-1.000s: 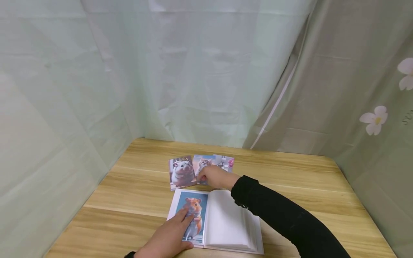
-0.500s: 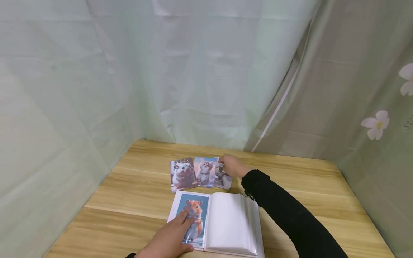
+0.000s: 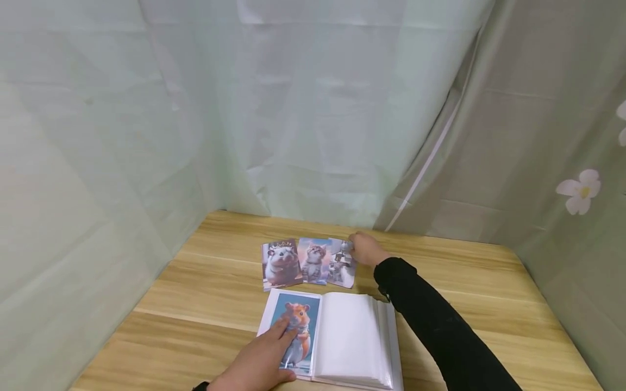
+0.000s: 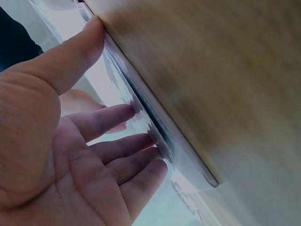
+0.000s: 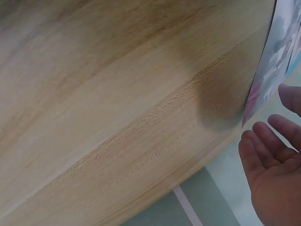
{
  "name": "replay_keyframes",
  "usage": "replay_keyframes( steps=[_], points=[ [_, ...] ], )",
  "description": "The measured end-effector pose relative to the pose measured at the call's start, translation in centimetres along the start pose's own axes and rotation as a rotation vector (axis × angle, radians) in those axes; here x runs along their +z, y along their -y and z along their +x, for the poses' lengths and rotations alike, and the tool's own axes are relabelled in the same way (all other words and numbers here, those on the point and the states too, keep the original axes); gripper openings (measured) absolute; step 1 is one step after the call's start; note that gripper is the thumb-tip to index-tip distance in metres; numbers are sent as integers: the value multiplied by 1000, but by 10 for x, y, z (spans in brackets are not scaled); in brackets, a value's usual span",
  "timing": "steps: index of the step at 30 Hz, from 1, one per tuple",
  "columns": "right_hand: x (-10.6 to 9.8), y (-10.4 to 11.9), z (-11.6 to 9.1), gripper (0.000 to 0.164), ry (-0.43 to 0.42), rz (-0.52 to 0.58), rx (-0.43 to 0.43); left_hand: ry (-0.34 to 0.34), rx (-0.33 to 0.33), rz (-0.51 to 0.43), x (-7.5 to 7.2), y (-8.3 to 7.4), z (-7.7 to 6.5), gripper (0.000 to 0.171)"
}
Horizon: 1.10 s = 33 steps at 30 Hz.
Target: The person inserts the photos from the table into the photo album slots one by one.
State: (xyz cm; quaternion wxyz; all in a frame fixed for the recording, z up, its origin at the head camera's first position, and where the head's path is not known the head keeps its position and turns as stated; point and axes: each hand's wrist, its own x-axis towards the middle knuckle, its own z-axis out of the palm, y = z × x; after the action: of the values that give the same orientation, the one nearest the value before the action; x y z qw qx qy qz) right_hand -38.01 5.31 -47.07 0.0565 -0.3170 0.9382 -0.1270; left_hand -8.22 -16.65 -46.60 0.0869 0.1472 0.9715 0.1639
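Left hand (image 3: 259,358): we rest it, fingers relaxed, on the album's (image 3: 348,336) left page, over the hamster picture (image 3: 303,348).
Right hand (image 3: 369,250): loosely curved, gripping nothing, by the rightmost photo's (image 3: 340,271) upper corner; contact, we cannot tell.
Table (image 3: 195,293): bears that photo, beside the middle photo (image 3: 314,263), beyond the album.
Risk: our sideways push could skew both photos.

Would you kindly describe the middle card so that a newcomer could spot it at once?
On the table, find the open album; just beyond it lies a row of cards. The middle card shows a kitten under a pink and blue sky, unlike the left card, with its crowned rodent.
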Motion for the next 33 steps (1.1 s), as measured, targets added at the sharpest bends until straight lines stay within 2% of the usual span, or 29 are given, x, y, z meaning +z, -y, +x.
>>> replay_keyframes(
  steps=[4,9,16,25,31,33],
  points=[
    [1,-1,-2,41,1,3,14,9,2,18,1,-1,1,88],
    [4,-2,-2,45,24,-7,29,-17,28,6,1,0,0,89],
    [7,-4,2,45,-98,71,73,-25,34,-4,0,1,3,90],
    [8,-2,2,49,-140,156,121,-21,21,4,1,1,4,90],
    [9,-8,0,42,-163,205,123,-10,15,24,1,-2,2,89],
    [4,-9,-2,41,-174,253,123,-18,24,45,0,-2,1,89]
  ],
)
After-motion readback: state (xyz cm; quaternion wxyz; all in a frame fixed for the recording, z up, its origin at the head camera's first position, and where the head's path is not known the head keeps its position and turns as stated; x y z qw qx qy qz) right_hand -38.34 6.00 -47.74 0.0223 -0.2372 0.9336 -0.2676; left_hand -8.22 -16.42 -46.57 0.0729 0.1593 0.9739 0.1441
